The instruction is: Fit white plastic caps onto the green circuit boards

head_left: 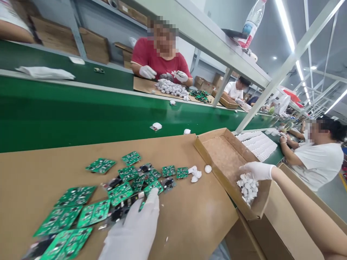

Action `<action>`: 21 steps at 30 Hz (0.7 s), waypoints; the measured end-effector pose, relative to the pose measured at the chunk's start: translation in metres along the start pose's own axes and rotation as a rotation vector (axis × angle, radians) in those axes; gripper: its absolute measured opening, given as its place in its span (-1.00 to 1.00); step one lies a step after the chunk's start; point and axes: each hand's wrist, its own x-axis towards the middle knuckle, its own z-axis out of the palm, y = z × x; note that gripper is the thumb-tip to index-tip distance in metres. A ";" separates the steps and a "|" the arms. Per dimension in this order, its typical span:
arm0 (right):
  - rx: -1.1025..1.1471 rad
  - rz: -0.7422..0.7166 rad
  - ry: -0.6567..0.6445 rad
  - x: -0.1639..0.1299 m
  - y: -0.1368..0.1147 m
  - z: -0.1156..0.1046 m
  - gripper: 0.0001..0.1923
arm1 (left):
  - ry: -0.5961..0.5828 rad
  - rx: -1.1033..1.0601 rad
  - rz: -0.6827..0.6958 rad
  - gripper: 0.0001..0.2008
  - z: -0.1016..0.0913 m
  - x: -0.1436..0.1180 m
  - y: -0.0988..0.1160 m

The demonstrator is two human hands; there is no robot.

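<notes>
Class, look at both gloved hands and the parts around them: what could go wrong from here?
1. The left hand rests on overlapping green circuit boards; a sweep might scratch them or push them off the cardboard.
2. The right hand reaches into the cardboard box over small white parts near its low corner, where they might spill out.

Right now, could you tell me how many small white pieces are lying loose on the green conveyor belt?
3. One white piece lies mid-belt, another just right of it near the cardboard box, and a third at the far edge. More may be hidden.
</notes>
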 end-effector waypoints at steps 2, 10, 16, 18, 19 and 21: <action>0.014 -0.034 -0.015 -0.001 -0.003 0.008 -0.67 | 0.008 0.011 -0.021 -0.40 -0.001 0.003 0.002; -0.089 0.083 0.039 -0.003 -0.024 0.021 -0.73 | -0.069 -0.124 -0.094 -0.41 -0.006 0.007 0.003; -0.062 0.119 0.102 -0.011 -0.010 0.024 -0.74 | -0.038 -0.380 -0.167 -0.52 0.009 0.006 0.005; -0.035 0.114 0.117 -0.011 -0.002 0.027 -0.75 | -0.009 -0.509 -0.199 -0.52 0.004 0.007 0.008; -0.020 0.110 0.128 -0.011 0.001 0.029 -0.76 | -0.003 -0.622 -0.223 -0.52 0.001 0.007 0.009; 0.010 0.104 0.151 -0.010 0.007 0.032 -0.77 | -0.055 -0.971 -0.310 -0.54 -0.006 0.006 0.011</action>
